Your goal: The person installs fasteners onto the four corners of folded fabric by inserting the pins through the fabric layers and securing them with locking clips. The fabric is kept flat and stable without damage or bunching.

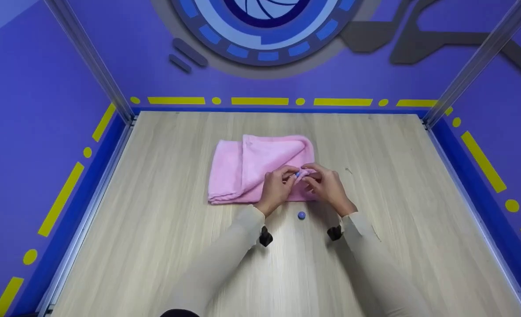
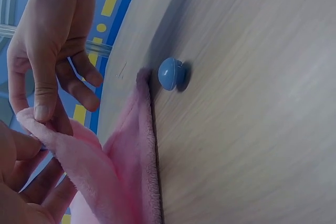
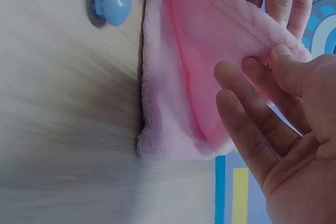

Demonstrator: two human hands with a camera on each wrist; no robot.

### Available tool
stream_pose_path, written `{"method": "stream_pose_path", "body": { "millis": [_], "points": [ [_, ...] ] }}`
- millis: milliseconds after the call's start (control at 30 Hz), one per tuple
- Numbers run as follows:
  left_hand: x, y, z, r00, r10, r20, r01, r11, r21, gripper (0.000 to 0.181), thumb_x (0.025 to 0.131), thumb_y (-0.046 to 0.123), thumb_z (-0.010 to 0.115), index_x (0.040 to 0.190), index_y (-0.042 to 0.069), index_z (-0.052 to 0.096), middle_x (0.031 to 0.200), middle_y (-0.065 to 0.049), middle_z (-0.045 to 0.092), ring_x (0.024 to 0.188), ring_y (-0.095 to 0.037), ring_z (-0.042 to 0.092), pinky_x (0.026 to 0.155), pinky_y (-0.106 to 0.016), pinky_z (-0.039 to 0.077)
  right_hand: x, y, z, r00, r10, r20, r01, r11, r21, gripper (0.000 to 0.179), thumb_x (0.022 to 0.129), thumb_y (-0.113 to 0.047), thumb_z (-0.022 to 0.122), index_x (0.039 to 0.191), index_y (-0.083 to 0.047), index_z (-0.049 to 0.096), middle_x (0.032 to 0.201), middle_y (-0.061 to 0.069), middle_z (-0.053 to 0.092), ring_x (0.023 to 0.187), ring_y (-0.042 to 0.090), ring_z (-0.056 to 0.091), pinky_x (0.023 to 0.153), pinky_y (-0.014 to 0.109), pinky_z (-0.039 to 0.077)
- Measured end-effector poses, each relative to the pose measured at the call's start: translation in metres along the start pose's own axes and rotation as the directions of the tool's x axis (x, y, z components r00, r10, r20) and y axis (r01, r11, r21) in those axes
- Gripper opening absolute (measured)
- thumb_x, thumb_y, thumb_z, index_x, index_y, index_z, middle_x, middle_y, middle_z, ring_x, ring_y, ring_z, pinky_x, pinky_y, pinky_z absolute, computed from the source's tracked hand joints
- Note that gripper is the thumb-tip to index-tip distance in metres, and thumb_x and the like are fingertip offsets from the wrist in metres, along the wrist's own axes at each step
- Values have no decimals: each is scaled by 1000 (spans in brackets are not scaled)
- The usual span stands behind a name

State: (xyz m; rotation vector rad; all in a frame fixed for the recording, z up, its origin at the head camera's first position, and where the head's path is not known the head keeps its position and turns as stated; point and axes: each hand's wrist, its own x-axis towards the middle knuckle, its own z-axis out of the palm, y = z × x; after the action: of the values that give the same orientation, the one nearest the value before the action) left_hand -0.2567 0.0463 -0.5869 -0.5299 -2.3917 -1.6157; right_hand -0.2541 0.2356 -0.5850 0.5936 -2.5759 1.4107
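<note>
A folded pink plush blanket (image 1: 229, 169) lies on the table, its near right corner lifted between the two hands. My left hand (image 1: 278, 187) pinches a small blue piece (image 1: 297, 175) against that corner; fingers and cloth cover most of it. From the other side, my right hand (image 1: 331, 187) pinches the blanket's edge between thumb and index finger, its other fingers loosely spread in the right wrist view. Just in front of the blanket, a blue mushroom-shaped fastener (image 3: 116, 3) lies on the table, its domed head and short stem showing, touched by neither hand.
The wood-grain table (image 1: 163, 176) is bordered by blue-purple panels (image 1: 97, 44) with yellow markings at the back and both sides. Metal posts (image 1: 89, 57) stand at the back corners.
</note>
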Motion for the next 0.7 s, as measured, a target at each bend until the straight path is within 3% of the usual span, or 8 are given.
{"method": "stream_pose_path", "body": {
  "millis": [367,533,633,700],
  "points": [
    [0,2,-3,1000,-5,25,5,1000,0,19,94,0,69,110,6,78,108,-4,78,98,-17,75,82,-22,58,0,1,4,1000,5,5,-5,1000,2,18,96,-1,69,114,-2,70,95,20,77,71,34,76,57,37,62],
    [-2,4,-8,990,117,79,-126,985,121,19,96,12,70,113,11,78,117,-2,76,100,-17,73,86,-31,59,0,0,3,1000,28,-4,-28,999,-32,12,97,-7,70,108,-3,72,97,15,78,70,30,76,58,32,62],
    [-3,7,-12,975,199,94,-216,948,232,17,96,19,71,111,13,78,126,-5,72,111,-21,69,95,-37,55,0,-1,2,999,38,-18,-38,999,-36,12,97,-9,70,107,-4,72,98,14,78,69,29,76,57,32,61],
    [-5,9,-16,969,225,100,-245,925,291,15,95,21,72,107,14,79,129,-8,70,116,-23,66,98,-37,53,1,-1,1,999,50,-22,-50,998,-39,11,97,-10,69,106,-4,72,98,13,78,70,28,76,57,32,61]
  ]
}}
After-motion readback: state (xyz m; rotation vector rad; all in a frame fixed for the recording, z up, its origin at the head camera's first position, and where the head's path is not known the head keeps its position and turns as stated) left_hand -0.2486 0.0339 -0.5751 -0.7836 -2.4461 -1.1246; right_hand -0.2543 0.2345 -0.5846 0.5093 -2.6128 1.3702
